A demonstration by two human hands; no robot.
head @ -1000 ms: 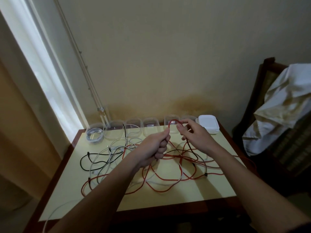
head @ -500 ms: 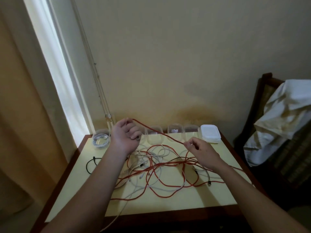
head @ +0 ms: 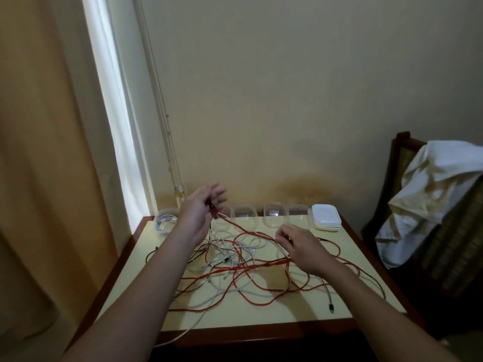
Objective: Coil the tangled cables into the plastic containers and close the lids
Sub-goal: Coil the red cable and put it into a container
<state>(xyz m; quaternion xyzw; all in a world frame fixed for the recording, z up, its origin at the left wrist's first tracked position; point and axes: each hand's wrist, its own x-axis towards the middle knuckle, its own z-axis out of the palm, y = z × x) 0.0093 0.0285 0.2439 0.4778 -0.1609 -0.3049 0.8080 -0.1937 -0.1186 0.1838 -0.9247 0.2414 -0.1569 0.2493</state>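
A tangle of red, white and black cables lies on the pale yellow table [head: 347, 259]. My left hand [head: 201, 212] is raised above the table's far left part and holds the plug end of the red cable [head: 261, 299]. From there the red cable runs taut down to my right hand [head: 298, 244], which pinches it over the middle of the tangle. White cables [head: 235, 246] and a black cable [head: 154, 253] are wound through the red loops. Several clear plastic containers [head: 275, 218] stand in a row along the far edge. The leftmost container [head: 164, 222] holds a coiled white cable.
A stack of white lids [head: 325, 216] sits at the far right end of the row. A wooden chair draped with a white cloth [head: 428, 194] stands to the right of the table. A curtain and a bright window frame are on the left. One white cable hangs over the table's front edge.
My left hand has drawn the red cable's end up and to the left, away from my right hand. The cable pile has been pulled closer together. The view has tilted upward.
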